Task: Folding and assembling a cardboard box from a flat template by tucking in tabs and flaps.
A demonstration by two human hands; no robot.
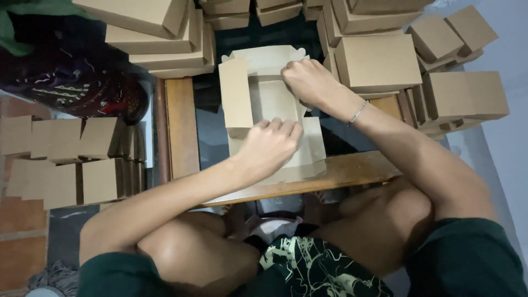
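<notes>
Half-folded brown cardboard box (263, 99), left wall upright, lid flap flat toward viewer, lying on small wooden table.

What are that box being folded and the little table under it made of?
The half-folded box looks like thin brown cardboard, matte: it has flat creased flaps and cut tabs. The table seems to be varnished wood: orange-brown grain with a slight sheen, though a veneer is possible.

There is just one camera, worn on the person's head. It looks almost straight down, from close by, at the small table (181, 129) and its near edge.
</notes>
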